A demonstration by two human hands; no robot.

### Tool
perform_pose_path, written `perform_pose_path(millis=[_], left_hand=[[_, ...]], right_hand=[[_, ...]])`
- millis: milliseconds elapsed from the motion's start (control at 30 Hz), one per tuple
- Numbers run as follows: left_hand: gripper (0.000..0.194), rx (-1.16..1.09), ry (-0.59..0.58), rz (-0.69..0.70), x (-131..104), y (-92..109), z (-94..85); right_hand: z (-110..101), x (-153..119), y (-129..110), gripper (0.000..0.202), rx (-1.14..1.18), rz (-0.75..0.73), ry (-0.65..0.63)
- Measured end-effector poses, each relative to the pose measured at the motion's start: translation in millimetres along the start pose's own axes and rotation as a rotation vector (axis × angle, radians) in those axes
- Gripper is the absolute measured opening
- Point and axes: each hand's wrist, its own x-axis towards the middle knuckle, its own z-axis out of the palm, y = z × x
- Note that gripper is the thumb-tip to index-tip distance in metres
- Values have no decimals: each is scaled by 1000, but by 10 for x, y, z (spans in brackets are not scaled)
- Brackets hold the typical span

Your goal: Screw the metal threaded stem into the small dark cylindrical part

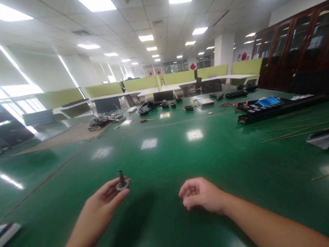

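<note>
My left hand (101, 207) is closed on a flanged metal shaft (121, 182), pinching its round flange between thumb and fingers. The narrow stem points upward, and the part is held above the green tabletop (162, 158). To the right, my right hand (202, 195) hangs over the same surface, apart from the left. Its fingers curl loosely in toward the thumb, and nothing shows in them.
An orange-handled screwdriver (144, 120) lies farther back. Behind it are a black headset-like item (146, 108) and a white box (205, 102). A black channel (268, 113) and thin rods (293, 128) lie right; a flat pale-edged object (7, 239) is near left.
</note>
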Motion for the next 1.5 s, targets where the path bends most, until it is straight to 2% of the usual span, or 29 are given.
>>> perform_pose_path(millis=[67,167,233,333,433,600,800,1500], left_hand=[[60,-130,-187,65,114,138,352],[40,-14,-326,221,176,283,779],[32,73,-388,320,164,312,949],[30,83,-488,435,120,263,1071],[33,43,-511,478,76,161,1122],[37,2,-437,391,10,52,1158],[28,-9,-506,361,2,55,1167],[21,-41,-534,440,-14,68,1176]], right_hand=[[-46,38,21,30,-88,-88,163],[-78,69,75,37,-247,-144,320],[-75,66,113,49,-355,-158,354],[-54,42,155,61,-496,-197,368],[-31,16,174,60,-568,-199,364],[25,-22,149,52,-692,-191,361],[85,-60,80,38,-742,-184,361],[105,-101,-24,18,-810,-158,320]])
